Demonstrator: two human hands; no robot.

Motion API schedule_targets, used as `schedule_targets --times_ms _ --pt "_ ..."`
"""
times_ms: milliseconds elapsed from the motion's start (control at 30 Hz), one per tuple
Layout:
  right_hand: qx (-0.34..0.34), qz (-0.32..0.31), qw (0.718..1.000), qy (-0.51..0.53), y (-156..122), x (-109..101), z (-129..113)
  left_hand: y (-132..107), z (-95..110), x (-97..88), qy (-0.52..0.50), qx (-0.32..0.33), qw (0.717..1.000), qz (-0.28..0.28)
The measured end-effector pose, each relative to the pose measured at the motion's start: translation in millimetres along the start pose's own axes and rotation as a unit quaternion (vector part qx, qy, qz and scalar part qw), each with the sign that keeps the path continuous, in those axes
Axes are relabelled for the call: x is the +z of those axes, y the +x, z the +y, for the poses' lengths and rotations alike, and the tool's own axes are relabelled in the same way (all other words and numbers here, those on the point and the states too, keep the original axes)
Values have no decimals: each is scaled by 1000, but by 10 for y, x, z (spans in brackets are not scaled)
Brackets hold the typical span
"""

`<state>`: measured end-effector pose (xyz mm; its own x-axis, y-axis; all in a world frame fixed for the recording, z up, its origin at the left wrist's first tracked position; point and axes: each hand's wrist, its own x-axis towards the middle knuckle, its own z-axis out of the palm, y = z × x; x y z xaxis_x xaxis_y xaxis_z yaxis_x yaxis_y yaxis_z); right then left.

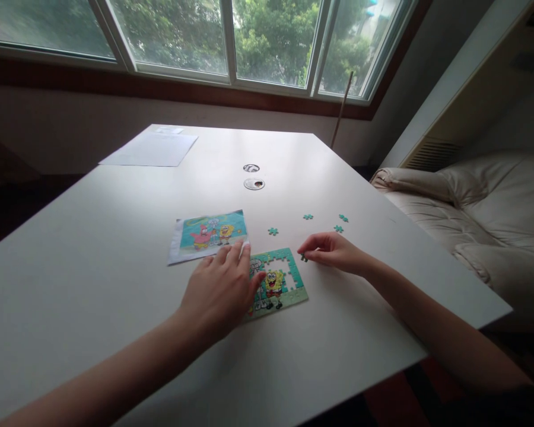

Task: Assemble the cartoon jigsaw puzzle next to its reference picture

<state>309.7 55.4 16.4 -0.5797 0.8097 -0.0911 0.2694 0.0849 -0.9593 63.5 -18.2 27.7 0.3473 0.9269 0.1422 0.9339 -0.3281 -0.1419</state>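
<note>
A cartoon jigsaw puzzle (299, 283) lies on the white table, with a gap in its upper right part where the white surface shows. My left hand (220, 287) rests flat with fingers stretched over the puzzle's left side and the lower edge of a printed reference picture (200, 228); it hides part of both. Just right of the puzzle, my right hand (333, 250) pinches a small green puzzle piece (303, 257) between thumb and fingertips. Beyond it lie several loose teal pieces, among them one puzzle piece (273, 231) above the puzzle and another puzzle piece (339, 229) near my right knuckles.
Two round table inserts (254, 184) sit farther back on the white table (115, 249). Sheets of paper (151, 149) lie at its far left corner. A pale padded sofa (507, 207) stands along the right, and a thin stick (342, 110) leans below the window.
</note>
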Motion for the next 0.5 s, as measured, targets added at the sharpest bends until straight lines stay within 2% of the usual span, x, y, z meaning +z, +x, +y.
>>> schedule_targets --times_ms 167,500 --pt "0 3 1000 -2 3 4 -20 81 -120 106 28 -35 997 -57" --pt "42 31 998 35 30 17 -25 47 -131 127 6 -22 998 -65"
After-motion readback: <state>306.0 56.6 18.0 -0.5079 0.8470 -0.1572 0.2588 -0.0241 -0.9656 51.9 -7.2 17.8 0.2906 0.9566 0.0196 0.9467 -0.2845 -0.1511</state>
